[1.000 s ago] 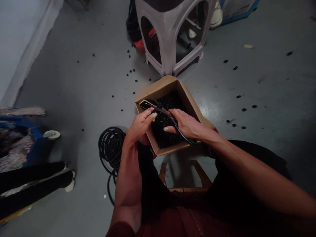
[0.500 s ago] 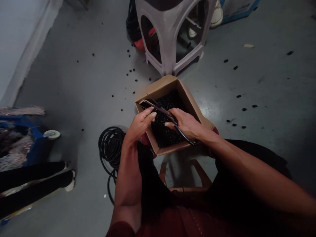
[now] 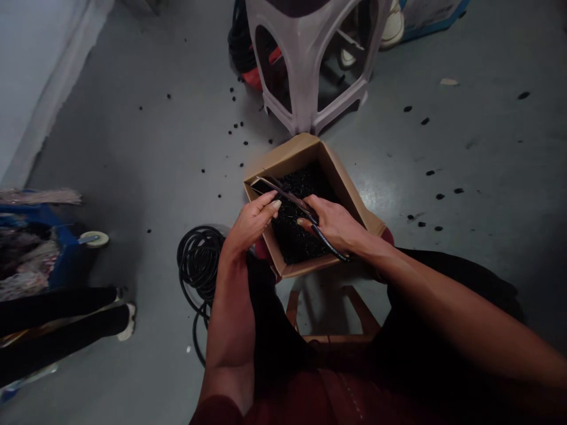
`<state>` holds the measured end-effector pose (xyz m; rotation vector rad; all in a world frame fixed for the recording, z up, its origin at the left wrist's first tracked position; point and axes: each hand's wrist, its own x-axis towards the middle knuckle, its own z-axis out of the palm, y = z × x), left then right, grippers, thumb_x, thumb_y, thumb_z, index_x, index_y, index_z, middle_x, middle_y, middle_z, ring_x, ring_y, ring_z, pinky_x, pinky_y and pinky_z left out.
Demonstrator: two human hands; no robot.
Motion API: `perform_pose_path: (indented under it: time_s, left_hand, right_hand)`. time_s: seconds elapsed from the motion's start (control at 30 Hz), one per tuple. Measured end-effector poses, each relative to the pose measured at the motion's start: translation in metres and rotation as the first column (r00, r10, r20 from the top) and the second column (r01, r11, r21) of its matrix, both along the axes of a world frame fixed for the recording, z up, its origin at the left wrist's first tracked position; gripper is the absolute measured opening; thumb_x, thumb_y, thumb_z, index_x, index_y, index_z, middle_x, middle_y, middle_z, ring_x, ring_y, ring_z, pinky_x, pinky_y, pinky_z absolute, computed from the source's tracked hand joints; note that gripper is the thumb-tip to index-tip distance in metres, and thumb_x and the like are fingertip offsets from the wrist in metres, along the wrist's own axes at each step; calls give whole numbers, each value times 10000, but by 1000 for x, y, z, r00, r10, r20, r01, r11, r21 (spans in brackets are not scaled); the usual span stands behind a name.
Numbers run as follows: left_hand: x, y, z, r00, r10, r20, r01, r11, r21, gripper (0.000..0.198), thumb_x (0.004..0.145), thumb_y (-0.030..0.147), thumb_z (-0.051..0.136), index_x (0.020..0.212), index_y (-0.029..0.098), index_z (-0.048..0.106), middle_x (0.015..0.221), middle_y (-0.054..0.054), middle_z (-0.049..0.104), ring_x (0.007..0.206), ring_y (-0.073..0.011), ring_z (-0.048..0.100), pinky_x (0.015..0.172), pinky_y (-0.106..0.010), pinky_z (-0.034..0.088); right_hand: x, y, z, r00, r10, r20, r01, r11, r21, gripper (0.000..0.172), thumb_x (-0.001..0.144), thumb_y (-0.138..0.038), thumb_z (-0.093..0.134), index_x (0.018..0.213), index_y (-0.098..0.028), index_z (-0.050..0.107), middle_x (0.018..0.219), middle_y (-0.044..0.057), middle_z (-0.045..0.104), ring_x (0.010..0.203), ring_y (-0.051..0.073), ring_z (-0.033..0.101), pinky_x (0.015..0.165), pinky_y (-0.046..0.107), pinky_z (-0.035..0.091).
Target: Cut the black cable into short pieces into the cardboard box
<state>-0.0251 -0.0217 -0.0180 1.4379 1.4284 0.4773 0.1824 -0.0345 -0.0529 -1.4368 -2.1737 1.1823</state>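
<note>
My hands are over an open cardboard box [image 3: 283,156] that is heaped with small black rubber pieces [image 3: 295,239]. My right hand [image 3: 334,225] grips a length of black hose [image 3: 330,247]. A long, thin dark strip [image 3: 287,195], perhaps a scissor blade, runs from under that hand toward the box's far left corner. My left hand [image 3: 252,225] hovers at the box's near left wall with its fingers curled. Whether it holds anything, I cannot tell. A flat dark object with a pale edge [image 3: 262,186] lies inside that corner.
A coil of black hose [image 3: 199,265] lies left of the box, and a white plastic stool [image 3: 305,59] stands beyond it. Black pieces [image 3: 436,196] dot the grey floor. A co-worker's black-clad legs [image 3: 57,319] stand at left, near a blue cart [image 3: 57,251].
Both hands stay almost still over the box. The whole view has shifted very slightly.
</note>
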Motion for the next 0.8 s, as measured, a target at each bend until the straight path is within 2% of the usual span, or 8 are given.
perform_pose_path:
  time_s: [0.17,0.27,0.33,0.4,0.5,0.63,0.7,0.8]
  left_hand:
    - [2,0,1,999,2,49,-1,1000,-27,376,877,436,504,1125,171,598,708,13,483,591,-88,377,567,-234,321]
    - [5,1,5,998,-12,65,14,999,-37,315,893,456,471,910,170,602,682,14,469,579,-86,370,561,-233,320]
    - [7,1,9,998,-32,52,34,998,-44,360,910,473,430,763,170,554,642,18,444,574,-88,374,562,-233,327]
    - [8,1,11,998,-54,26,55,997,-49,386,919,475,407,707,173,524,617,21,431,579,-91,392,573,-231,346]
    - [6,2,11,998,-64,4,64,997,-53,343,904,456,442,757,171,563,656,18,491,590,-86,427,579,-221,373]
    - [4,3,6,997,-28,-65,29,1000,8,335,878,428,507,996,159,667,762,-5,615,638,-100,506,603,-226,413]
    - [6,3,4,989,-9,-148,21,996,81,341,875,384,528,1083,162,682,895,-31,683,774,-132,581,719,-255,459]
    - [10,2,3,962,3,-272,49,981,185,329,877,336,542,1116,165,690,1088,-55,696,984,-176,604,907,-308,444]
  right_hand:
    - [-1,-1,3,1000,-13,26,13,1000,7,223,886,-400,456,994,-206,466,937,81,601,808,223,556,683,317,378]
    - [0,-1,7,999,-25,35,25,1000,5,203,885,-385,459,984,-209,470,937,78,606,808,223,565,680,314,379]
    - [1,-1,9,999,-25,46,25,1000,-2,191,887,-385,459,969,-213,472,931,73,609,798,220,566,676,312,379]
    - [2,0,9,998,-18,65,18,1000,-8,200,893,-401,457,966,-216,477,928,70,609,782,218,563,667,312,376]
    - [5,1,6,997,-5,72,5,1000,2,257,896,-450,466,1004,-217,484,960,77,605,802,227,561,678,322,384]
    - [7,3,1,999,12,40,-12,1000,0,294,888,-462,491,1041,-212,479,1008,85,593,873,235,562,730,336,406]
    - [8,3,1,999,16,37,-16,1000,-11,297,884,-457,499,1050,-211,484,1011,87,591,887,237,562,743,341,411]
    - [9,4,1,999,13,53,-11,1000,-24,316,876,-459,510,1063,-205,486,1017,95,588,911,246,561,758,348,415]
